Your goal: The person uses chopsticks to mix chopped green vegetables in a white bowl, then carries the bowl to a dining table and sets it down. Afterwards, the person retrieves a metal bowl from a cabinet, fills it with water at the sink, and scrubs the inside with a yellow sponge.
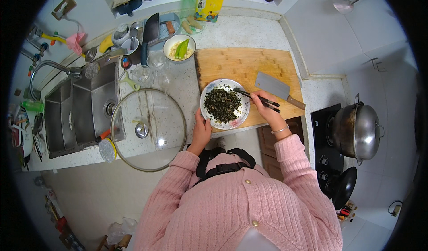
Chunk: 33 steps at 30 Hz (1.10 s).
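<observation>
My left hand (201,130) grips the near left rim of a white floral plate (245,112), which rests on a wooden cutting board (227,58). Chopped dark green leaves (221,104) are heaped on the plate. In my right hand (265,110) is a pair of black chopsticks (257,98), their tips at the upper right edge of the heap. A cleaver (273,84) with a wooden handle lies on the board, to the right of the plate. Beyond the board's left corner stands a bowl (179,59) holding green peppers (182,49) and peeled garlic cloves.
A large glass lid (133,110) lies on the counter at left, reaching past its front edge. Farther left is a double steel sink (95,99). A lidded steel pot (359,130) stands on the black stove (319,124) at right. Clear glasses (156,61) stand near the bowl.
</observation>
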### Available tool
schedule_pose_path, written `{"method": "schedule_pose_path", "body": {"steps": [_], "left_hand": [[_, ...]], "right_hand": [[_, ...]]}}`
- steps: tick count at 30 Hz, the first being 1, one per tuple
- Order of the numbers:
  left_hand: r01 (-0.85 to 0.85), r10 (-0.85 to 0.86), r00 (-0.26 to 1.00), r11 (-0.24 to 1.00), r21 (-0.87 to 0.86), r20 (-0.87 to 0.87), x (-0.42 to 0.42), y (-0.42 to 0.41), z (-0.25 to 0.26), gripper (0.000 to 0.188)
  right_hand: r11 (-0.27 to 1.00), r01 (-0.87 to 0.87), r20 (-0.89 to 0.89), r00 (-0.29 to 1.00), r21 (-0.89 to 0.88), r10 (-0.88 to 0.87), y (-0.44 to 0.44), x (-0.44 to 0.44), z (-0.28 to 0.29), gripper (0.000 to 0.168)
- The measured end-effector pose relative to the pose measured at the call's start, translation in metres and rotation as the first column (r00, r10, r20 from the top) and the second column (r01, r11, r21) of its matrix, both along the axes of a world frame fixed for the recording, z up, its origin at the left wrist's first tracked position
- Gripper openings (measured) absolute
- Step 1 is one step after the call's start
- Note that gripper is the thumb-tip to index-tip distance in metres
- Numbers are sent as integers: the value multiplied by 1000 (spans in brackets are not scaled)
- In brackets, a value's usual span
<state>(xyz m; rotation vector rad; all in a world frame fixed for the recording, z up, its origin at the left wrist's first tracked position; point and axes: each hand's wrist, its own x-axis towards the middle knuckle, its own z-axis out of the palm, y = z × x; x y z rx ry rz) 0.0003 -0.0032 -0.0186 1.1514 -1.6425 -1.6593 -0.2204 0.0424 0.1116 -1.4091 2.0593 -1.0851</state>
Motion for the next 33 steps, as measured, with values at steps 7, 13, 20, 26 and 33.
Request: {"method": "schedule_pose_path", "body": {"steps": [7, 13, 20, 26, 33], "left_hand": [[4, -4, 1000, 1000, 22, -17, 2, -1, -2, 52], [-24, 23, 999, 1000, -1, -26, -1, 0, -2, 51], [-10, 10, 1000, 999, 34, 0, -1, -1, 9, 52], [-31, 32, 999, 997, -77, 16, 0, 0, -16, 52], [3, -2, 1000, 998, 64, -10, -1, 0, 0, 50]], "right_hand": [[999, 43, 72, 997, -6, -42, 4, 7, 12, 16], [996, -77, 15, 997, 53, 77, 16, 11, 16, 14], [997, 53, -35, 998, 64, -50, 21, 9, 28, 14], [1000, 8, 89, 996, 0, -8, 20, 20, 19, 13], [998, -42, -39, 998, 50, 44, 20, 11, 19, 13]]}}
